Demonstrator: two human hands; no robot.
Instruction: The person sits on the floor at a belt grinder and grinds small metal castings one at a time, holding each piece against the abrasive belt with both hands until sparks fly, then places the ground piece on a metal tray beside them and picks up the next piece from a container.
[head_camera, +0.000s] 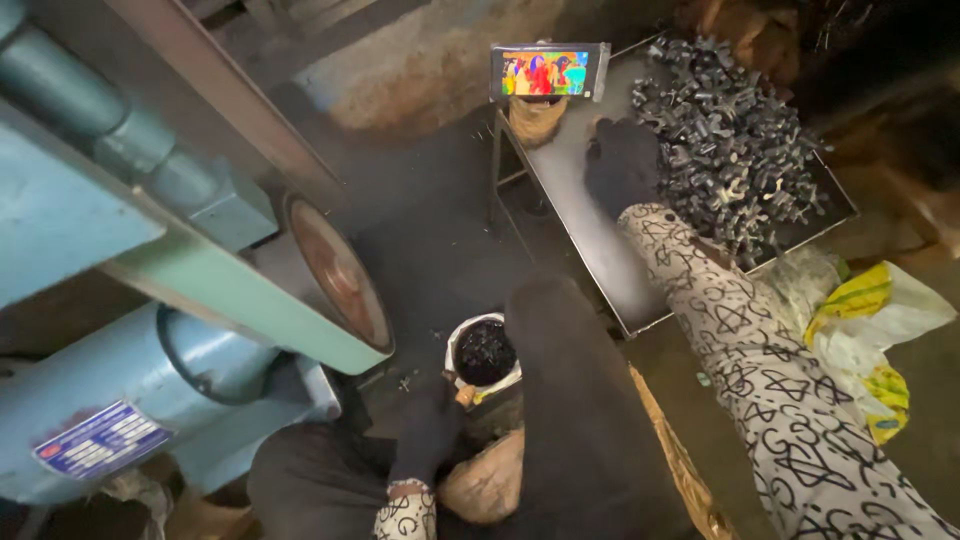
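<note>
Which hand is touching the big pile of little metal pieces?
The right hand, in a dark glove, reaches across the metal tray to the pile of metal pieces. The left hand is down by the white bucket.

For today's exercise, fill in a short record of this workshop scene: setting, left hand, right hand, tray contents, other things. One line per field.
setting: dim workshop, seen from above
left hand: dark glove, low by the white container of dark pieces
right hand: dark glove, resting on the metal tray at the edge of the pile
tray contents: pile of dark metal parts
other things: phone with lit screen, blue-green machine with a belt wheel, yellow and white bag
</note>
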